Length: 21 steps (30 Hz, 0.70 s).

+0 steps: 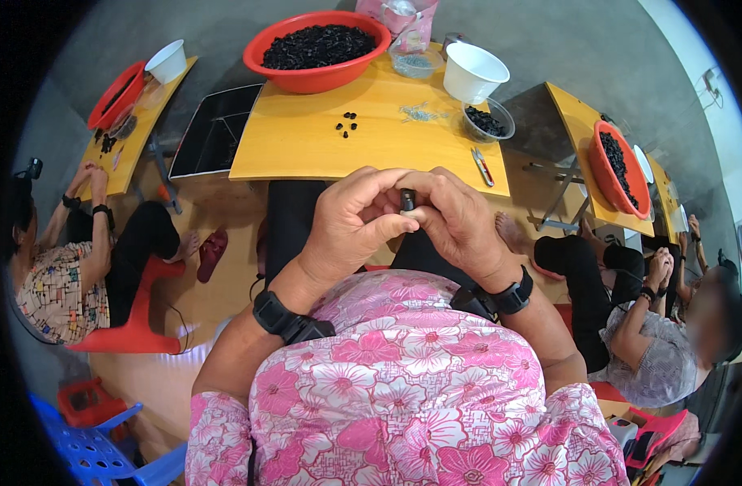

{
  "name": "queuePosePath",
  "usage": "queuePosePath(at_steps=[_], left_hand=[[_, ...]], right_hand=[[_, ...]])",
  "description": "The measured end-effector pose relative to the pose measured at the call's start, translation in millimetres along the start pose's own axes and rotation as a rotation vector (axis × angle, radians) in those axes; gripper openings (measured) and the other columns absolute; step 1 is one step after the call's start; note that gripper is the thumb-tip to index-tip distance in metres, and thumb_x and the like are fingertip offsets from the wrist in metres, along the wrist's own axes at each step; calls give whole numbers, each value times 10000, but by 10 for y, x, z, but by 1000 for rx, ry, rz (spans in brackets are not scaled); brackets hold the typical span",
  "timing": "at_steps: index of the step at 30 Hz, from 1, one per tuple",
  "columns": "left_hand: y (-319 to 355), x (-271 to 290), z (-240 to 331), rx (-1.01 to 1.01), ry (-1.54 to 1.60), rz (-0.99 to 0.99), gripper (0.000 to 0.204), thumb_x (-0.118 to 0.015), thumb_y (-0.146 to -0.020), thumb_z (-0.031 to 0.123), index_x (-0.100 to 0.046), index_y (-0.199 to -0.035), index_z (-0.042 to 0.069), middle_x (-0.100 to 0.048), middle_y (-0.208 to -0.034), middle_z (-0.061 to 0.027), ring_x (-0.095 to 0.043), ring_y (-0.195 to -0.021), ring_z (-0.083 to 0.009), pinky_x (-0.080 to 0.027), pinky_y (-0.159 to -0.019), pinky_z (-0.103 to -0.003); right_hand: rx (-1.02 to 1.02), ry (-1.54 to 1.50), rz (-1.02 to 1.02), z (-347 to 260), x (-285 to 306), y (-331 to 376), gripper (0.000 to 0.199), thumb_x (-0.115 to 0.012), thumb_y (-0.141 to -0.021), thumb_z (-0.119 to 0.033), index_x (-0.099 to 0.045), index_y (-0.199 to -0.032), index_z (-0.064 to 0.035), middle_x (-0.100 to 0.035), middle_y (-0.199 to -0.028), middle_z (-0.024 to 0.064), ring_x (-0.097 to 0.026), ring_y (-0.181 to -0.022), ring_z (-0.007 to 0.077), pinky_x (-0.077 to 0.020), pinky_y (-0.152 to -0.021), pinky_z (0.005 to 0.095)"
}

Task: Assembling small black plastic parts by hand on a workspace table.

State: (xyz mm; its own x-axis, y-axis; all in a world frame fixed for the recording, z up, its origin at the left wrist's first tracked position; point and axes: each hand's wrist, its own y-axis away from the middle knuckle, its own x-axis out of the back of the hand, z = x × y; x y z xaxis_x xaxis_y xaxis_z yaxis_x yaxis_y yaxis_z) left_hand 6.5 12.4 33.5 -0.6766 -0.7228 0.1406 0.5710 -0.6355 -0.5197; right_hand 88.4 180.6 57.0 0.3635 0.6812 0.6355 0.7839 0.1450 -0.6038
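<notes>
My left hand (356, 217) and my right hand (458, 217) meet in front of my chest, just off the near edge of the yellow table (298, 142). Between their fingertips is a small black cylindrical plastic part (407, 199), standing roughly upright. Both thumbs are bent in toward it and the fingers curl around behind. The part's lower end is covered by a thumb. Several loose black parts (346, 125) lie on the table ahead, with a scatter of thin silvery pins (423, 112) to their right. Red-handled thread snips (482, 168) rest near the right edge.
A red basin (306, 79) heaped with black parts stands at the back. Beside it are a clear tub (414, 66), a white bucket (474, 74) and a clear bowl (504, 130) of black parts. Co-workers sit at tables left (71, 267) and right (650, 348).
</notes>
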Motion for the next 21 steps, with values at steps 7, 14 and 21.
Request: queuePosePath(at_steps=[7,14,21], left_hand=[[-59,79,-111,106,-68,14,451,-747,-787,32,-618,-1218,-4,-590,-900,-39,-592,-762,-89,-497,-658,-221],[0,337,-462,316,-232,-5,403,-695,-786,-12,-649,-1185,11,-625,-1011,-68,-609,-780,-94,-494,-683,-211],[-146,677,-953,405,-334,32,326,-672,-782,-28,-686,-1105,17,-630,-1006,-73,-619,-789,-133,-514,-700,-240]], right_hand=[[-43,-135,-5,174,-96,-94,295,-638,-816,-41,-595,-1107,-63,-584,-826,102,-590,-753,279,-469,-682,357],[-235,115,65,833,66,66,315,-687,-810,-39,-591,-1110,-46,-584,-845,125,-593,-756,286,-483,-679,367],[-549,306,338,1705,595,-87,247,-717,-767,-63,-654,-1002,-21,-654,-927,175,-650,-818,318,-519,-728,379]])
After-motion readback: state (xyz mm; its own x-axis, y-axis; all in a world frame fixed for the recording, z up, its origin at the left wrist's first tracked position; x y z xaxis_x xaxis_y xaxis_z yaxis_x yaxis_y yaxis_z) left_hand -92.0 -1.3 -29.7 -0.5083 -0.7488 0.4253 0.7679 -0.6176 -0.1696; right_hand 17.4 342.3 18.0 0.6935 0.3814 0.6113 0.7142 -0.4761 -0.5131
